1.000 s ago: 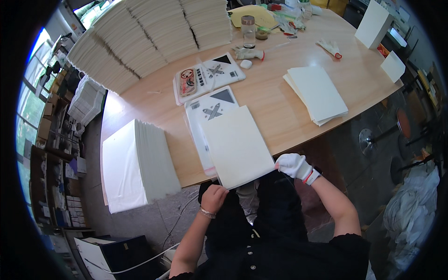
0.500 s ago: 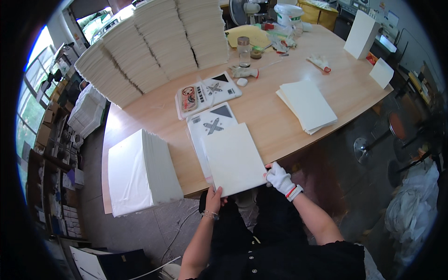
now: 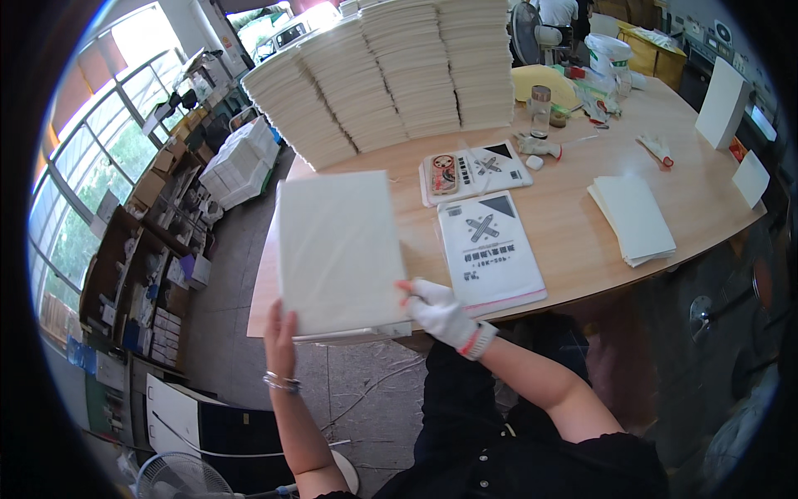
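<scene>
Both hands hold a flat, cream-white packet of paper [image 3: 341, 249] over the left end of the table. My bare left hand [image 3: 281, 341] grips its near left corner, fingers bent over the edge. My right hand [image 3: 445, 314], in a white glove with bare fingertips, is closed at its near right edge. Beneath the packet, the left stack of white packets [image 3: 366, 332] is almost wholly hidden. Right of the gloved hand lies a pile of white printed plastic bags [image 3: 490, 279] with a crossed-pencils picture.
A tall wall of stacked paper [image 3: 382, 83] stands at the back. Cream sheets [image 3: 633, 220] lie to the right. A patterned tin [image 3: 445, 175] rests on more printed bags. Behind are a glass jar [image 3: 540, 112] and work gloves [image 3: 539, 146]. A floor fan [image 3: 183, 478] stands lower left.
Both hands have carried the packet leftward from the printed bags to above the left stack. The bags' printed front now shows. The head view has turned left.
</scene>
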The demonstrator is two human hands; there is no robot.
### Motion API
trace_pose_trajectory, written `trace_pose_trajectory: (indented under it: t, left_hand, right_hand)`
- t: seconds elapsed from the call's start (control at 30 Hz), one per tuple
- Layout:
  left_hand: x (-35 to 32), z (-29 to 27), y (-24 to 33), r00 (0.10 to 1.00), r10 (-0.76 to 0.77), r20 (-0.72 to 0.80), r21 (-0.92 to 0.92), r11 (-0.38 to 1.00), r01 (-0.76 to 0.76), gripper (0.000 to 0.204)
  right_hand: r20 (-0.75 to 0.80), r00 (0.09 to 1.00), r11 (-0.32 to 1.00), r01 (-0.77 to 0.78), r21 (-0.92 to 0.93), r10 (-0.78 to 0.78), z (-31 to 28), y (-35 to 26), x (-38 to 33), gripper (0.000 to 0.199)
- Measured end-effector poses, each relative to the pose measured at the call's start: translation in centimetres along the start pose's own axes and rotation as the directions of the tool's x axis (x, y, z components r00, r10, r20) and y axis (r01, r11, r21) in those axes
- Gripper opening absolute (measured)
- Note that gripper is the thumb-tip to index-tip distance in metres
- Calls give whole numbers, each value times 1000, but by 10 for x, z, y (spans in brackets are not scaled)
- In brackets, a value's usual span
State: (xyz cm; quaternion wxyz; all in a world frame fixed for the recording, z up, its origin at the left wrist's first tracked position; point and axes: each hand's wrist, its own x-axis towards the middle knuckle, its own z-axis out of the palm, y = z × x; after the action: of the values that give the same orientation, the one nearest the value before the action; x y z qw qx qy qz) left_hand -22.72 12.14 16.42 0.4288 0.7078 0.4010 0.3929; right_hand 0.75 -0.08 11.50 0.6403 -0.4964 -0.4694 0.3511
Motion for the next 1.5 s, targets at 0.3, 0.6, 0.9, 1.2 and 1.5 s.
trace_pose_trajectory:
  t: [0.3, 0.6, 0.9, 1.2, 1.5]
  left_hand:
    - [22, -34, -89, 982, 75, -173, 244, 969, -31, 43]
    - [-23, 6, -23, 636, 631, -444, 464, 769, -439, 30]
    - [-52, 161, -7, 791, 514, 333, 28, 833, -553, 10]
    - [-25, 300, -79, 695, 343, 631, 555, 426, -714, 19]
    - [7, 322, -95, 680, 384, 624, 605, 313, -732, 4]
  right_hand:
    - [120, 993, 983, -10, 183, -13, 4, 40, 12, 18]
    - [-564, 786, 224, -520, -825, -254, -288, 47, -124, 16]
    - [-727, 684, -61, -730, -681, -61, -377, 16, -136, 30]
    - [-843, 258, 850, 120, 512, 471, -420, 37, -132, 19]
    - [-929, 352, 993, -55, 103, 115, -391, 13, -144, 14]
